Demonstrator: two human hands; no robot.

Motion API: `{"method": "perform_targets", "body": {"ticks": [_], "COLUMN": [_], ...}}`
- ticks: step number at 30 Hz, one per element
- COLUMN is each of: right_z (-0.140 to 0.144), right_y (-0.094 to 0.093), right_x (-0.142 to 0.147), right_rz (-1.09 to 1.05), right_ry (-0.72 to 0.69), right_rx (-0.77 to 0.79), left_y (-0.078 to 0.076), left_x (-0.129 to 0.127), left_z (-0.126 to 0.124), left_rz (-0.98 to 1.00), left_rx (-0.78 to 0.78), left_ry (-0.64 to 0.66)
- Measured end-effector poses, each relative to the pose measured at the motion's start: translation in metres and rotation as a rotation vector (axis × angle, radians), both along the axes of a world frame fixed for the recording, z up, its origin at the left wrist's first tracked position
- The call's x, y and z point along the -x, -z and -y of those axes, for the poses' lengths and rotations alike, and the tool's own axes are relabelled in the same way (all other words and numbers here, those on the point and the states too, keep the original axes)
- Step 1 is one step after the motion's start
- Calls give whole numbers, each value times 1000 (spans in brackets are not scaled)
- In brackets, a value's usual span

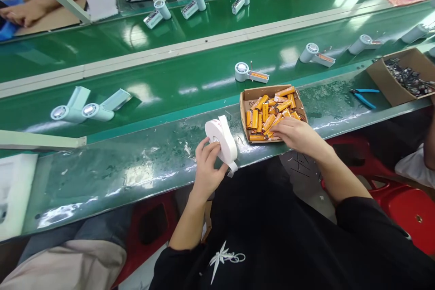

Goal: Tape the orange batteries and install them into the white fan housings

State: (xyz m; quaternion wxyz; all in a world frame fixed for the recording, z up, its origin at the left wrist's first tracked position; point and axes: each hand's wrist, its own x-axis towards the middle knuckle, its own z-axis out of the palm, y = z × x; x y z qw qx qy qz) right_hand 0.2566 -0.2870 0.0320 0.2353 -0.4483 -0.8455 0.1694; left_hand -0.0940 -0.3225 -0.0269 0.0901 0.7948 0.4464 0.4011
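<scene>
The white tape roll (221,139) is held upright in the closed left hand (207,167) at the tabletop (136,167) edge, so it could be dropped, while orange batteries (270,113) touched by the loosely curled right hand (295,135) could be knocked from the cardboard box (245,96).

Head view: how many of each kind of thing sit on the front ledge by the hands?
Tape roll, held in the left hand: 1
Cardboard trays: 2
Blue-handled pliers: 1
Total: 4
The right hand reaches into the orange cells, too heaped to count.
</scene>
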Motion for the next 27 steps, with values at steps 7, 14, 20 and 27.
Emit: {"method": "perform_targets", "body": {"ticks": [7,14,20,27], "right_z": [10,4,7,18], "right_y": [4,6,2,3], "right_x": [0,6,16,20], "right_rz": [-575,-196,-234,-362], "right_ry": [183,310,326,411], "right_rx": [360,166,-86,-311], "left_y": [6,7,2,-7], "left_x": [-5,-7,-13,-26], "left_z": [5,5,5,10], "left_rz": [-7,-25,-39,-150], "left_rx": [64,67,27,-61], "left_ry": [-3,8,39,24]}}
